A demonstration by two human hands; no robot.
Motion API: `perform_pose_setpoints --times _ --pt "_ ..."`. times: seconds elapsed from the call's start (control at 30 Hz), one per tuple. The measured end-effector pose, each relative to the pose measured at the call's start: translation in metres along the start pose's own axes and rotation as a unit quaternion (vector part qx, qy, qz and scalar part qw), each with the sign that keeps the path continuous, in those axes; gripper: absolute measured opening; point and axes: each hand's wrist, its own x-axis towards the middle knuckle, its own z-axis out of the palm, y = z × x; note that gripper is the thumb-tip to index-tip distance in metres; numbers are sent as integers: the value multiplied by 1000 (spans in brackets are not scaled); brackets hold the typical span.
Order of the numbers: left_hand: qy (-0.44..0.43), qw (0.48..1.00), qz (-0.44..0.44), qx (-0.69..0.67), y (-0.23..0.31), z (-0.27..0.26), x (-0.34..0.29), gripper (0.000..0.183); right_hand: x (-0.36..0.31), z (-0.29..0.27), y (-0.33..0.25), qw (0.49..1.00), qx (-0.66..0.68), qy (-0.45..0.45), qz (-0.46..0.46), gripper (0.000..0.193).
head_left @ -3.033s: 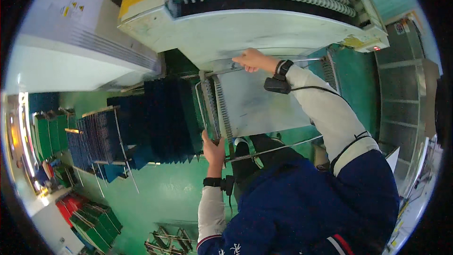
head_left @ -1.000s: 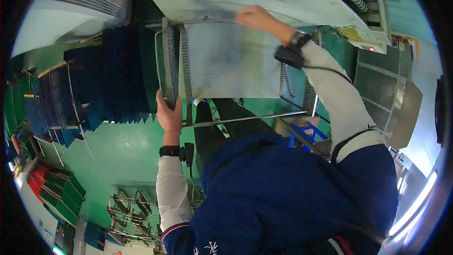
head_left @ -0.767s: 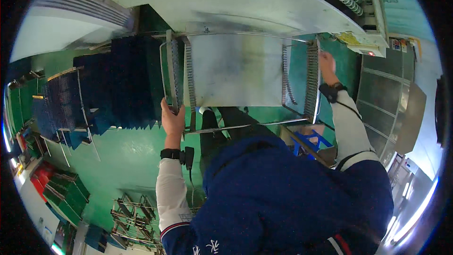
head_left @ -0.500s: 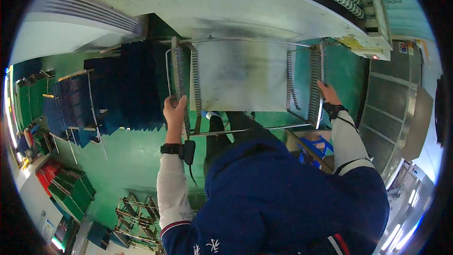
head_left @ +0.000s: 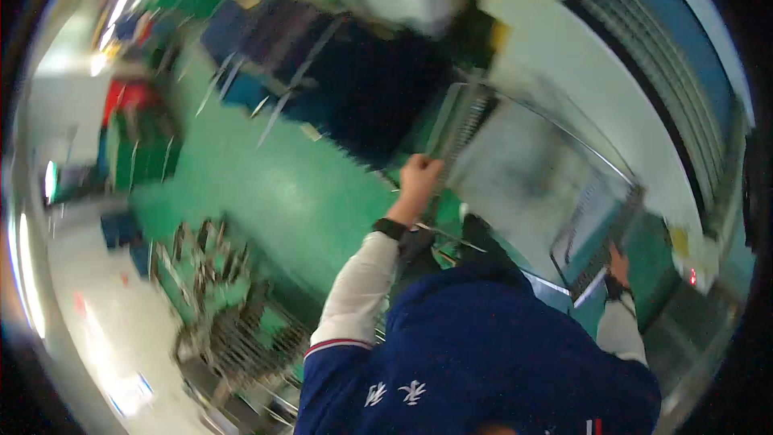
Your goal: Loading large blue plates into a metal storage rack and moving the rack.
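Note:
My left hand (head_left: pixel 420 181) is closed around the left slotted side of a metal rack (head_left: pixel 469 122). On the opposite slotted side, my right hand (head_left: pixel 617 264) grips the rack too, its fingers partly hidden and blurred. The rack is a rectangular wire frame with comb-like slots along both sides, held in front of my body. Between those sides shows a pale flat panel (head_left: pixel 515 169); whether it sits in the slots cannot be made out.
A pale machine (head_left: pixel 636 105) with a row of rollers stands beyond the rack. At upper left are racks packed with dark blue boards (head_left: pixel 362 84). Several bare metal racks (head_left: pixel 241 314) stand at lower left, with red and green racks (head_left: pixel 141 125) farther off on the green floor (head_left: pixel 274 185).
The view has swung toward the left, so the rack and machine now appear tilted and farther right. Both hands stay on the rack's sides. The picture has become blurred.

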Motion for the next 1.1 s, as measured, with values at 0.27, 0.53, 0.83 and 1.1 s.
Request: perform_pose_setpoints --times 0.27,0.53,0.83,1.1 --pt "71 986 44 -145 -60 -104 -45 31 60 -26 14 980 -145 21 -134 70" --pt "207 938 8 -279 -159 -249 -140 31 81 -82 -325 926 361 86 72 50" --pt "430 829 -63 -352 -287 -381 -255 30 135 -64 -592 922 344 20 -178 52" --pt "600 671 -157 -407 -375 -400 -346 30 99 -19 -880 893 184 -110 -395 38"
